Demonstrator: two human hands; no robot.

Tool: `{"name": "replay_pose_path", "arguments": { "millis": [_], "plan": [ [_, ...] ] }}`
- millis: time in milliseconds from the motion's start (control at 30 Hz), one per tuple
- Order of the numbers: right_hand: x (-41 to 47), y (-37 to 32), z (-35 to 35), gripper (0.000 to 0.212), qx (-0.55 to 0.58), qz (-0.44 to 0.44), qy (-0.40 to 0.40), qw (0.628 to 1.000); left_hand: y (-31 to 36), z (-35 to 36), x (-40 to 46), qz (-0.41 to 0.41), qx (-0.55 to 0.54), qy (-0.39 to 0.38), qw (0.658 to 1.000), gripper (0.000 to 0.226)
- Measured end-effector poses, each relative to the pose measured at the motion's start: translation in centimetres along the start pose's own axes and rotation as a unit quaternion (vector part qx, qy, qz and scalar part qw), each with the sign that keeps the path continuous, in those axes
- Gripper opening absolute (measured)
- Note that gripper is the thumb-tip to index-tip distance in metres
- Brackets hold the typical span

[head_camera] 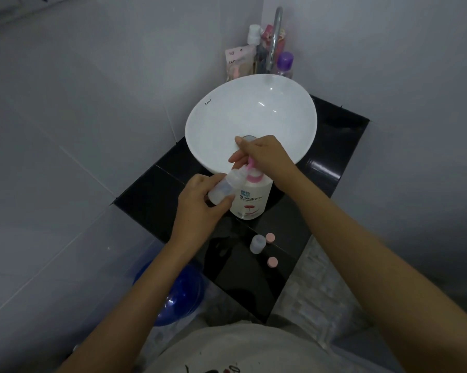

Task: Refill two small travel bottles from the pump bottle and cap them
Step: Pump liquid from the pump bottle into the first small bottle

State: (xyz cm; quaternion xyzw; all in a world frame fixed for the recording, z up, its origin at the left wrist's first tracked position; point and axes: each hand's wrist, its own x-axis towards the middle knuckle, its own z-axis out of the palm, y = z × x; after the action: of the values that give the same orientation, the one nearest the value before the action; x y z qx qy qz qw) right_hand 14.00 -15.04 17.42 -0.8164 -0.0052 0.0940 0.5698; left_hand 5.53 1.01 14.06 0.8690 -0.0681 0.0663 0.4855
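Two hands at work beside the basin [200, 122]: right hand [264, 154] pressed closed over the pump bottle [252, 197] head; left hand [200, 203] clamped around a tilted travel bottle [227, 185]. Keep mouth under nozzle, press slowly. Second bottle [257, 243] and pink caps [272, 261] wait on the counter.

Pale grey tiled walls [92, 109] meet in a corner behind a glossy black table [253, 275] carrying a white oval basin [216, 109]. A chrome faucet [274, 36] rises behind it among toiletries [243, 60]. A blue basin [178, 297] sits on the dim floor.
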Motion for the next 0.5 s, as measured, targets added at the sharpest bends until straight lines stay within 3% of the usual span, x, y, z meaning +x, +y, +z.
{"name": "replay_pose_path", "arguments": {
  "millis": [500],
  "plan": [
    [-0.1, 1.6, 1.2, 0.049, 0.022, 0.029, 0.01, 0.999, -1.3, 0.3, 0.4, -0.066, -0.106, -0.07, 0.99, 0.036]
  ]
}}
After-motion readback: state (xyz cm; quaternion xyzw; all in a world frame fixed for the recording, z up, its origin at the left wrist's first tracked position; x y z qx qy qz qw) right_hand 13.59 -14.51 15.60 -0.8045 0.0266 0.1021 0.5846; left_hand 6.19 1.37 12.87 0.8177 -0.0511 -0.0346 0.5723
